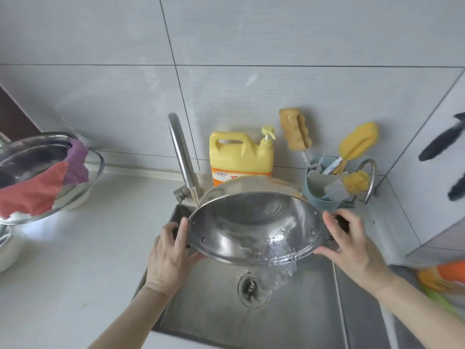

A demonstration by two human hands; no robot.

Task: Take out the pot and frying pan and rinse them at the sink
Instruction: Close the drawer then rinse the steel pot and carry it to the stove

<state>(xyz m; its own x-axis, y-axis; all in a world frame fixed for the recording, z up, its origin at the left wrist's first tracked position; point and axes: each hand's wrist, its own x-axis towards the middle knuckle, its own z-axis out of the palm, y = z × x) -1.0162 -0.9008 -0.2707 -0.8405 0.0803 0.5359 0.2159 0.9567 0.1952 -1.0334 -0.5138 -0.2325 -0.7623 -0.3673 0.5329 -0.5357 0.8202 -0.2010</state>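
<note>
2 hands, left hand (pixel 169 258) and right hand (pixel 352 245), grip tilted pot (pixel 251 222); handles mostly hidden, probably dark.

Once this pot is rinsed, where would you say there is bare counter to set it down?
Bare counter lies left of the sink, between the faucet and the cloth-draped lid. Behind the pot, the detergent jug and brush caddy crowd the wall.

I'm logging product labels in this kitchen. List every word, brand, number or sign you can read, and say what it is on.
None can be read.
Yellow detergent jug: its orange label carries a small oval logo and red characters, too blurred to read and partly hidden behind the pot.
Orange package at the right edge: blurred, no legible print.
</note>
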